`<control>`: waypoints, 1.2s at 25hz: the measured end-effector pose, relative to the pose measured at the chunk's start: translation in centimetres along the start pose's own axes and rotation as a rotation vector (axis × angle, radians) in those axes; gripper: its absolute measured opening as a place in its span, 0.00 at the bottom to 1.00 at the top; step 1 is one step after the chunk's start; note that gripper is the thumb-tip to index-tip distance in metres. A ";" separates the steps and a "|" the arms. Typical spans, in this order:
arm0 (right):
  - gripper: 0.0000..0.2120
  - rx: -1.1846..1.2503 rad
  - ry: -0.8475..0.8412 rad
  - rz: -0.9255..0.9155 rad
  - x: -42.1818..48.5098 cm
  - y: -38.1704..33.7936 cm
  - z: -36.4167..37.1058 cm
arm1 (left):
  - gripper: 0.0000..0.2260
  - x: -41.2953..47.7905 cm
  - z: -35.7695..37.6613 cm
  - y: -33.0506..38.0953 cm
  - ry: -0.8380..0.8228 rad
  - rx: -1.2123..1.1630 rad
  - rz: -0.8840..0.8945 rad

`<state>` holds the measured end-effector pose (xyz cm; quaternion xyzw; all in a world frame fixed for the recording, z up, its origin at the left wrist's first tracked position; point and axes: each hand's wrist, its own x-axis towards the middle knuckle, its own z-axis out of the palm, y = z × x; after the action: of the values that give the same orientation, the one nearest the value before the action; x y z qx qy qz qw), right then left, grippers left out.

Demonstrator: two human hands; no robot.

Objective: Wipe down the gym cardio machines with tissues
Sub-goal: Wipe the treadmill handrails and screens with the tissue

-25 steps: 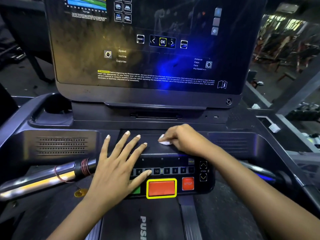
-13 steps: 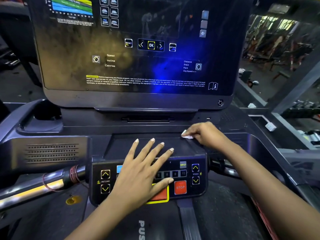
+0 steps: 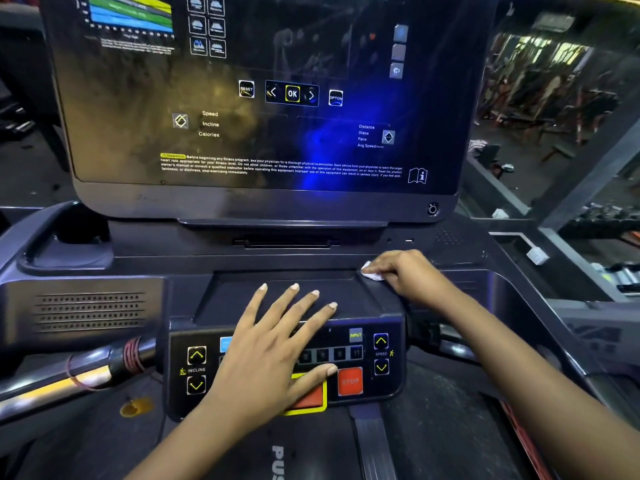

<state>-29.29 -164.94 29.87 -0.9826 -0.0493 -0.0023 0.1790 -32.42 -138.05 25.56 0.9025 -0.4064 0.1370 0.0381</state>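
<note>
The small crumpled white tissue is pinched under the curled fingers of the right hand. It is pressed to the far right corner of the dark sloped plastic ledge on the treadmill console, at about two o'clock from the left hand. The hands are apart. The left hand lies spread and flat, fingers straight, gripping nothing. Its fingertips are on the ledge, its palm covers the black button keypad, and its thumb crosses the yellow-framed orange-red pad. The square red STOP button is just beside the thumb, at three o'clock.

The likeliest slip comes from that bracing hand: leaning weight through it could press a key or the pad and trigger the machine. The tissue is a small wad, so a hard drag over the ledge's corner edge may shred it or only smear grime. The large glossy dark display panel at twelve o'clock looks smudged and may need a fresh piece.
</note>
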 end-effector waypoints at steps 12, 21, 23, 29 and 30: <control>0.17 0.154 0.004 -0.177 -6.2 -5.3 -2.4 | 0.28 -0.5 -0.5 -0.7 0.076 -0.028 -0.005; 0.12 0.289 -0.023 -0.233 6.9 -17.7 5.3 | 0.34 -8.5 -2.1 -10.2 0.109 -0.065 -0.444; 0.12 0.253 -0.079 -0.244 9.1 -19.6 7.1 | 0.35 -9.4 -1.4 -10.6 0.059 -0.091 -0.510; 0.17 0.086 -0.132 -0.291 11.4 -21.5 10.1 | 0.32 -9.9 -0.5 -10.6 0.016 -0.070 -0.494; 0.18 0.099 -0.134 -0.299 10.9 -21.6 9.8 | 0.32 -9.9 -0.5 -10.7 0.017 -0.071 -0.493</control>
<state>-20.67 -140.37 28.55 -0.9523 -0.2066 0.0391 0.2213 -30.88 -123.68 23.73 0.9713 -0.1783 0.1169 0.1055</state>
